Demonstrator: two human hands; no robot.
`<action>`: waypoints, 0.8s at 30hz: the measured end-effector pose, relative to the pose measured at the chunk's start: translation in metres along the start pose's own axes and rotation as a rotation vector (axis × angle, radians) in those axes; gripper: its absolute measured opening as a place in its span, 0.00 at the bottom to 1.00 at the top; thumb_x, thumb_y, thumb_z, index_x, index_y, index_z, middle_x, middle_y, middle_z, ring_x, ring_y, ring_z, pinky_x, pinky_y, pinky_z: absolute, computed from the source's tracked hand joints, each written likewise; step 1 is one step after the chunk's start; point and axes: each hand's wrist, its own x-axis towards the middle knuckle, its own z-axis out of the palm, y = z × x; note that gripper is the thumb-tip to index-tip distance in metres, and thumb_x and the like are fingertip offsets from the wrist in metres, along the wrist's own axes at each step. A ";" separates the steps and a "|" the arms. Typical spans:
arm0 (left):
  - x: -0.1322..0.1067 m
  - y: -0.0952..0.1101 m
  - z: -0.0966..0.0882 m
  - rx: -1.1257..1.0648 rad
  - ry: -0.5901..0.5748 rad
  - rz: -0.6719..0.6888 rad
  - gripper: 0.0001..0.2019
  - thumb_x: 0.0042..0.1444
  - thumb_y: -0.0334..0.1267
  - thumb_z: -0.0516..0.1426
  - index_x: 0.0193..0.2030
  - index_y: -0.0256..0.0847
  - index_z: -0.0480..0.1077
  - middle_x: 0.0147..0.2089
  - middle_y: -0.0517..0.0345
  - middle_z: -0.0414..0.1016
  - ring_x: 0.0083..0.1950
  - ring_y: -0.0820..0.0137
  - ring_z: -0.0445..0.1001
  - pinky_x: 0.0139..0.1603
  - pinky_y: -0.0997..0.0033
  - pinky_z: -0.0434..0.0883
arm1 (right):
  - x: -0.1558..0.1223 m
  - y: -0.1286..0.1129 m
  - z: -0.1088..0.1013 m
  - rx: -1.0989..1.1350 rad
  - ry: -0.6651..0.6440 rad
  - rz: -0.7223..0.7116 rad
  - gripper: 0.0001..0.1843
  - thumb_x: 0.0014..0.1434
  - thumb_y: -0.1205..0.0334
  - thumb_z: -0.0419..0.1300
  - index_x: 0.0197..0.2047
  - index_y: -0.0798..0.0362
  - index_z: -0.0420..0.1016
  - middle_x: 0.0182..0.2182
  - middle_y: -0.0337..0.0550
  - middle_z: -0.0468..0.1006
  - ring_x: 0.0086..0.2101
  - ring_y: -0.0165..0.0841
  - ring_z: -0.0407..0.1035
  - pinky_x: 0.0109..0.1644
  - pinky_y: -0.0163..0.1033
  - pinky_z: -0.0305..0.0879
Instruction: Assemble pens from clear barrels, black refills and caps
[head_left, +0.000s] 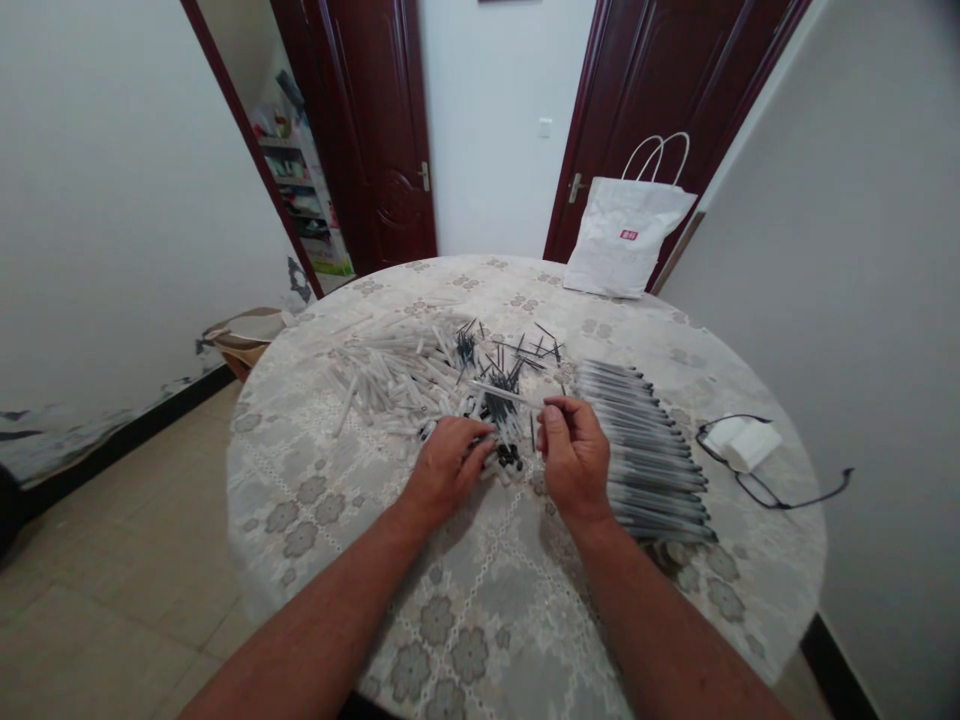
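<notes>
My right hand [576, 458] pinches one end of a clear pen barrel [508, 395], which points left above the pile. Lower down, my left hand [446, 465] reaches into small black and white pen parts [511, 458]; its thumb and forefinger are drawn together, and whatever lies between them is too small to name. Thin dark pen refills [504, 382] lie bunched just beyond the hands. To their left spreads a heap of whitish pen barrels [394, 365]. Pens with dark ends [649, 450] lie side by side in a long row right of my right hand.
Black-framed glasses [757, 490] and a folded white tissue [752, 445] lie at the table's right. A white paper bag [619, 240] stands at the far edge. The round table wears a patterned cloth [315, 580]. Walls flank both sides, with dark red doors [375, 130] behind.
</notes>
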 end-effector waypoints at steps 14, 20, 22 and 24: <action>0.018 -0.005 -0.021 -1.135 0.431 -0.590 0.15 0.53 0.41 0.68 0.42 0.41 0.69 0.43 0.56 0.82 0.39 0.71 0.81 0.52 0.63 0.78 | -0.011 0.005 0.005 -0.145 -0.085 -0.061 0.14 0.68 0.52 0.57 0.46 0.52 0.78 0.30 0.40 0.77 0.27 0.32 0.69 0.31 0.37 0.65; 0.017 -0.005 -0.022 -1.192 0.466 -0.627 0.15 0.54 0.40 0.68 0.43 0.41 0.68 0.44 0.55 0.82 0.40 0.71 0.82 0.51 0.65 0.78 | -0.013 0.005 0.005 -0.158 -0.065 -0.069 0.14 0.68 0.52 0.56 0.47 0.52 0.77 0.31 0.41 0.78 0.28 0.33 0.70 0.33 0.37 0.66; 0.017 -0.005 -0.023 -1.163 0.460 -0.627 0.16 0.54 0.42 0.68 0.43 0.42 0.67 0.45 0.55 0.82 0.41 0.71 0.82 0.50 0.65 0.78 | -0.013 0.005 0.005 -0.164 -0.062 -0.067 0.14 0.68 0.52 0.57 0.47 0.52 0.77 0.31 0.41 0.78 0.28 0.32 0.70 0.32 0.37 0.66; 0.017 -0.005 -0.022 -1.125 0.444 -0.624 0.16 0.54 0.43 0.68 0.42 0.42 0.67 0.45 0.55 0.82 0.40 0.71 0.82 0.49 0.65 0.79 | -0.014 0.004 0.006 -0.171 -0.074 -0.072 0.14 0.68 0.52 0.57 0.47 0.52 0.78 0.31 0.41 0.79 0.28 0.32 0.70 0.32 0.37 0.66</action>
